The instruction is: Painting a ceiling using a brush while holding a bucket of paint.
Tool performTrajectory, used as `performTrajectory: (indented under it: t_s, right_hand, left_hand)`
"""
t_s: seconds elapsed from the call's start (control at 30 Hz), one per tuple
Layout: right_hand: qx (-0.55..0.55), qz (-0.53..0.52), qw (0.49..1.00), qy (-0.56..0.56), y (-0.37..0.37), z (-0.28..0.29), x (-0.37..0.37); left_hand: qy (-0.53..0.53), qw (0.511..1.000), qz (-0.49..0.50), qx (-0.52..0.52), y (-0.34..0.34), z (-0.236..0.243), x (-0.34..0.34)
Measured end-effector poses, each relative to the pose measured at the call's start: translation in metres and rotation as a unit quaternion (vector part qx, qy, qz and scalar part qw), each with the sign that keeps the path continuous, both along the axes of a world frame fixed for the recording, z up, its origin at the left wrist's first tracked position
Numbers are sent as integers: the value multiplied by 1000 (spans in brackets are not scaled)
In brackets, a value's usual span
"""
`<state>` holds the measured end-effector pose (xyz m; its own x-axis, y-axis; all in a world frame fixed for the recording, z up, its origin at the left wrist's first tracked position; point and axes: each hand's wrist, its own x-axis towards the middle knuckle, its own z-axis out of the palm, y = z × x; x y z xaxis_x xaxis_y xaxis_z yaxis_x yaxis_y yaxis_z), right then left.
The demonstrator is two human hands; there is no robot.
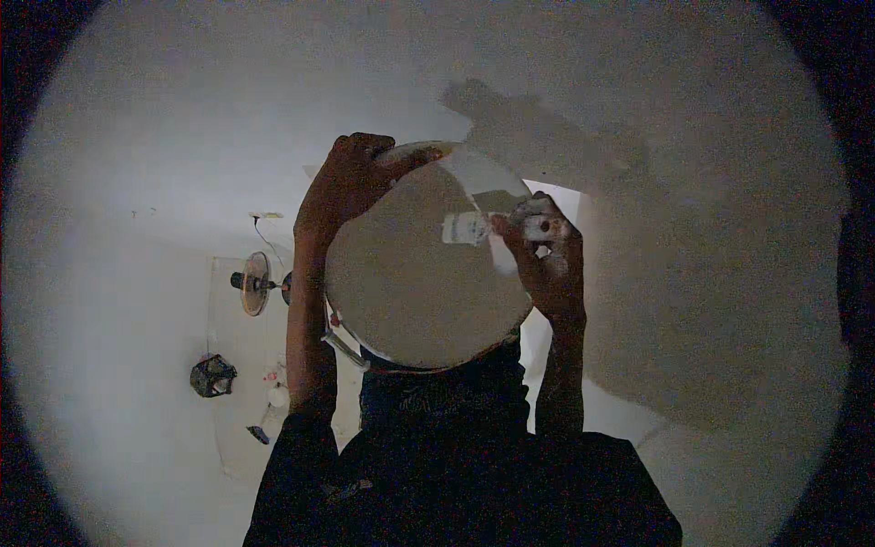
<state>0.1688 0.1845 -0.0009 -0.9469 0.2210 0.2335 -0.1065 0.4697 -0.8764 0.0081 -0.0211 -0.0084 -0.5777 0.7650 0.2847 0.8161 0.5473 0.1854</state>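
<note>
Nearest to me, low in the view, is my own dark clothing, with both forearms rising out of it. Between them I hold up a large round pale plate-like disc with a thin rim (415, 273), its flat face turned toward me and filling the middle of the view. My left hand (351, 178) reaches up along the disc's left side and curls over its top edge, the grip closed on the rim there. My right hand (545, 260) is at the disc's right edge, and its grip is closed around a small white object with a dark spot (538, 228) that I press against the disc's face; I cannot tell just what that object is. A lighter wedge-shaped patch (483, 196) shows on the upper right of the disc beside my right hand, and a small pale rectangle (463, 228) sits just left of my fingers. Farther off, to the left, a small round fan (255, 283) and a dark small object (212, 376) stand against a pale surface. Beyond everything is a plain pale wall with the shadow of my raised arm (538, 137) cast on it.
</note>
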Motion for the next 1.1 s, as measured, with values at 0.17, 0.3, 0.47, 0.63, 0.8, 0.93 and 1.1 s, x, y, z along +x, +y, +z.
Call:
performTrajectory:
  t_s: [0.17,0.3,0.47,0.63,0.8,0.93,1.1]
  right_hand:
    - [-32,-61,996,49,16,6,-5]
    - [-97,-12,992,80,39,8,-15]
    - [-85,65,988,109,65,13,-44]
    - [-51,99,991,75,68,32,-50]
    - [83,87,988,94,71,51,-53]
    - [83,52,990,100,70,63,-57]
    - [88,71,985,133,65,85,-55]
  left_hand:
    - [-79,996,42,20,2,18,9]
    - [-108,989,97,37,3,5,-2]
    - [-275,943,164,85,2,36,10]
    - [-221,962,123,101,4,18,7]
    - [-194,969,135,78,4,28,10]
    - [-275,950,130,71,6,33,11]
    - [-239,958,140,75,-2,31,11]
